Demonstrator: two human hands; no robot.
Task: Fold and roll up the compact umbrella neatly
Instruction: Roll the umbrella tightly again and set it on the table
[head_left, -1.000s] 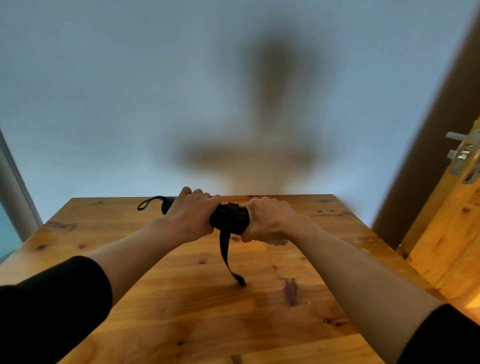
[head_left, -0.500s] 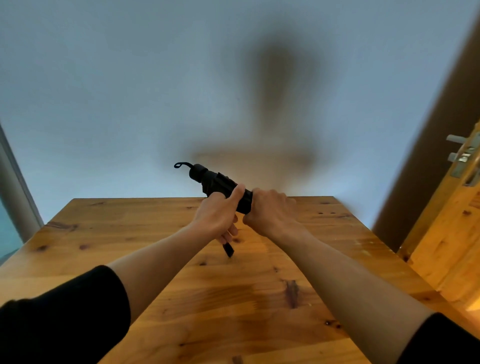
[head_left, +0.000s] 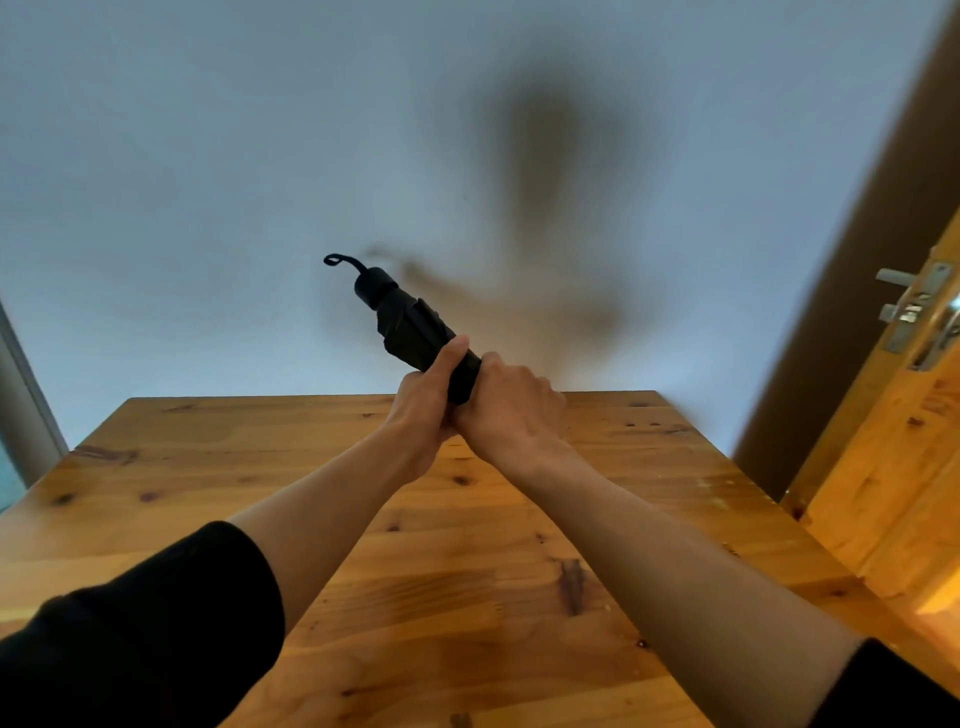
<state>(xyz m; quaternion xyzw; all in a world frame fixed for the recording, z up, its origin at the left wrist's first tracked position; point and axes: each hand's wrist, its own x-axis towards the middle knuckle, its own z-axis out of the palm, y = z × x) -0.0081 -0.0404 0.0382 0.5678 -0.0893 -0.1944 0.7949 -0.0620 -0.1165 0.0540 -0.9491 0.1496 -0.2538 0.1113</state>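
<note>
The black compact umbrella is rolled into a short bundle and held in the air above the far edge of the wooden table. It tilts up and to the left, with its wrist loop curling off the top end. My left hand grips its lower part from the left, thumb pressed along the fabric. My right hand wraps the bottom end from the right, touching my left hand. The lower end of the umbrella and its strap are hidden inside my hands.
A pale wall stands behind the table, with my shadow on it. A wooden door with a metal handle is at the right. A grey frame shows at the left edge.
The umbrella went from lying level between my hands to tilted upward and lifted higher. My hands closed together at its lower end. The hanging strap is no longer visible.
</note>
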